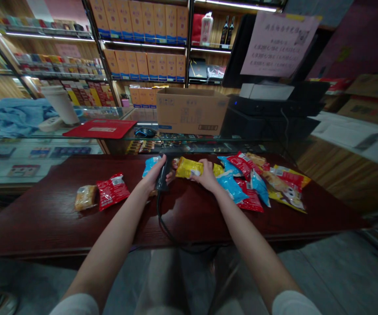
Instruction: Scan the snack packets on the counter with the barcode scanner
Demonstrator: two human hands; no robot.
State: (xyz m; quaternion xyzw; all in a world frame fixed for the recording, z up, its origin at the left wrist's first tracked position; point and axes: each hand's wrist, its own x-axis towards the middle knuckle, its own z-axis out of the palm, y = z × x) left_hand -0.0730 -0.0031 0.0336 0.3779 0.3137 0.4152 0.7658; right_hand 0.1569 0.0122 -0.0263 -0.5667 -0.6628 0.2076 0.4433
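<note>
In the head view, my left hand point(153, 175) grips a black corded barcode scanner point(164, 171), held upright near the middle of the dark wooden table. My right hand point(206, 175) is closed on a yellow snack packet point(189, 168), which lies sideways just right of the scanner. Behind my left hand a blue packet point(151, 163) partly shows. Close to my right hand is a heap of packets, among them a blue packet point(231, 186) and a red packet point(252, 197). A red packet point(112, 191) and a clear-wrapped bread point(86, 197) lie on the left.
A cardboard box point(191, 111) stands on the glass counter behind the table. Left of it lie a computer mouse point(145, 132), a red folder point(100, 129) and a white cup point(60, 105). The scanner's cable point(165, 225) runs toward the table's front edge. Shelves of orange boxes point(143, 22) rise behind.
</note>
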